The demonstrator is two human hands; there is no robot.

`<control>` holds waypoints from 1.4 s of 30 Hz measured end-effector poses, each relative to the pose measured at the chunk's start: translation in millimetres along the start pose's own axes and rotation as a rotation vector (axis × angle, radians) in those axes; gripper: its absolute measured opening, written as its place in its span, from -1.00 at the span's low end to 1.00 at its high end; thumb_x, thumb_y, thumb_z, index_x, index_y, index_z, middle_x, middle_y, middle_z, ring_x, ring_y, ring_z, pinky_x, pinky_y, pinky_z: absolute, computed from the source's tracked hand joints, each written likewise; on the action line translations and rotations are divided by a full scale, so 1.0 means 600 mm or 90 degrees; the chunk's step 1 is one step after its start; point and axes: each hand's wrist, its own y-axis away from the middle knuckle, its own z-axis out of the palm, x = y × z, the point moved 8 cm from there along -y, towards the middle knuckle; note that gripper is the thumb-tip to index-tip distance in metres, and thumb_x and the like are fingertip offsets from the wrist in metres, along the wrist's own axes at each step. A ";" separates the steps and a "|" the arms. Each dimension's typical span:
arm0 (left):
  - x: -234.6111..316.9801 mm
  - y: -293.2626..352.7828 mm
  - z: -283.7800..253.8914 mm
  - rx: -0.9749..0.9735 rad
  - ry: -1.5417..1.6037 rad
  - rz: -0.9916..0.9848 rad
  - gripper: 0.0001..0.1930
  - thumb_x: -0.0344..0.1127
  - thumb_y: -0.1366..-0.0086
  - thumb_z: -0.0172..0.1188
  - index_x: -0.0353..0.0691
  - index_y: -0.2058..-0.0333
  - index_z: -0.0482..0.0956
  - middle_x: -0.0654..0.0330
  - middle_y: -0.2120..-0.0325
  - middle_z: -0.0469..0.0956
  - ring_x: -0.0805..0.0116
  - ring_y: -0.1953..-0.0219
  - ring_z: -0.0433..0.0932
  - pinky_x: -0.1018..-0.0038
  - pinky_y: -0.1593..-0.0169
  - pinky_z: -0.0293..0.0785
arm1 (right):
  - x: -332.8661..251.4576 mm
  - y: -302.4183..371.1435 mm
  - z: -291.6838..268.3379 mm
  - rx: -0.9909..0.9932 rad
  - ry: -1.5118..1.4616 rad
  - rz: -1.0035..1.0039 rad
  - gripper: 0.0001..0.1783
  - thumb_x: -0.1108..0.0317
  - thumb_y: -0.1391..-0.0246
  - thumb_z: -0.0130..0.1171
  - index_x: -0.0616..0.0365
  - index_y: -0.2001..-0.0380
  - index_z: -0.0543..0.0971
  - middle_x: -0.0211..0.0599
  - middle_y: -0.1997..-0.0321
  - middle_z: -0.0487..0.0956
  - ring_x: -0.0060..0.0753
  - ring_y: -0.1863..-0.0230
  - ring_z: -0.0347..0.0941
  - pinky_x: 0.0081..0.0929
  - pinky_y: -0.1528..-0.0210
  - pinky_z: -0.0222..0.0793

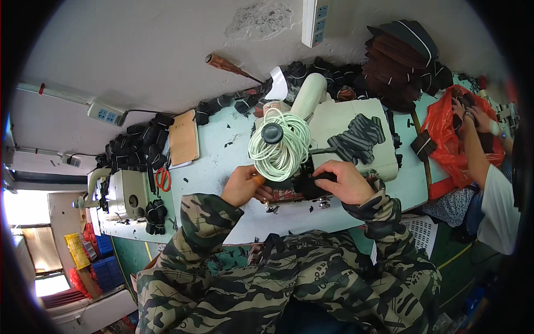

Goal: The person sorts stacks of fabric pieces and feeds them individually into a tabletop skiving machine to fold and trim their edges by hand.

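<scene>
A pale sewing machine (334, 119) stands before me on a light tabletop, a thick coil of whitish-green cord (282, 158) over its front end. My left hand (243, 186) is just left of the coil, fingers curled, with a small orange thing (259, 180) at the fingertips whose kind I cannot make out. On the other side of the needle area, my right hand (347, 182) pinches a black fabric piece (324, 178) between thumb and fingers. The coil hides part of the sewing spot. Several dark grey strips (359, 139) lie on the machine's top.
Black bundles (146, 142) line the wall, beside a tan notebook (184, 137) and red-handled scissors (163, 179). Another sewing machine (125, 195) stands left. A screwdriver (231, 65) leans on the wall. At right, another person's hands (473, 117) reach into a red plastic bag (442, 131).
</scene>
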 end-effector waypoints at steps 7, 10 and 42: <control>0.003 0.019 -0.013 0.016 0.056 0.020 -0.85 -0.46 -0.35 -0.13 -0.45 0.29 0.38 -0.14 0.47 0.57 0.15 0.47 0.65 0.42 0.42 0.65 | -0.003 0.001 0.012 -0.052 -0.008 0.037 -0.79 0.44 0.04 0.24 0.27 0.28 0.57 -0.18 0.35 0.56 -0.36 0.35 0.48 -0.49 0.24 0.37; -0.001 0.020 -0.020 0.098 0.028 0.010 -0.83 -0.45 -0.35 -0.13 -0.45 0.25 0.40 -0.10 0.45 0.57 0.17 0.46 0.65 0.46 0.44 0.62 | -0.010 -0.007 0.018 -0.051 -0.026 0.001 -0.76 0.36 0.07 0.22 0.27 0.32 0.57 -0.07 0.35 0.56 -0.13 0.33 0.50 -0.38 0.24 0.39; 0.095 0.000 0.225 0.206 -0.377 0.548 -0.22 -0.57 -0.04 0.08 -0.42 -0.26 -0.01 -0.21 -0.11 0.24 -0.14 -0.15 0.26 0.20 -0.20 0.22 | 0.004 0.049 -0.047 0.175 0.396 0.054 -0.55 0.31 0.16 0.32 0.12 0.13 0.48 -0.26 0.16 0.43 -0.05 0.28 0.49 -0.20 0.29 0.42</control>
